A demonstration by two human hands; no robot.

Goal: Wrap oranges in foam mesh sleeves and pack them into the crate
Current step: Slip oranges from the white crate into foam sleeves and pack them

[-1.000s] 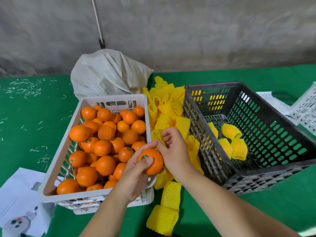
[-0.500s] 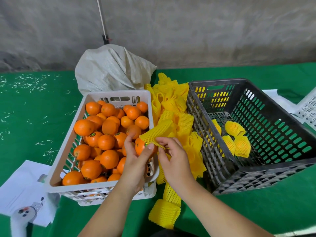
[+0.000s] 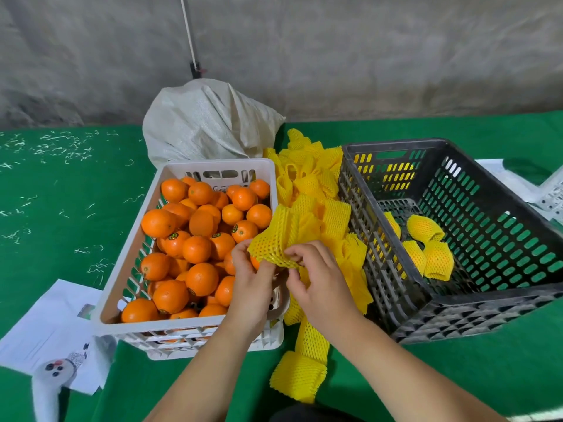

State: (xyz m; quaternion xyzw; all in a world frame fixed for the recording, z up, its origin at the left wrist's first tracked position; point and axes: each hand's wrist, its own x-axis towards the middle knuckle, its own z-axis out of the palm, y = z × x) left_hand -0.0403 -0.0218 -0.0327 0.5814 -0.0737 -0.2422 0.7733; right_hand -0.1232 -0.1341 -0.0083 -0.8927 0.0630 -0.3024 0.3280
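I see my left hand [image 3: 253, 287] gripping an orange [image 3: 255, 262] over the white crate's [image 3: 128, 263] right edge, while my right hand [image 3: 320, 278] pinches a yellow foam sleeve [image 3: 277, 239] draped over that fruit. Loose oranges [image 3: 195, 236] fill the white crate. At three o'clock from my hands, the black crate [image 3: 396, 300] holds a few wrapped oranges [image 3: 425, 228]. Between the crates lies a pile of sleeves [image 3: 310, 184]. A grey sack [image 3: 207, 120] sits at twelve o'clock on the green counter [image 3: 61, 208].

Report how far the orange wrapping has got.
Done: a few wrapped oranges lie in the black crate. In hand: the left hand holds an orange while the right hand pulls a sleeve over it. Left: the white crate is full of bare oranges.
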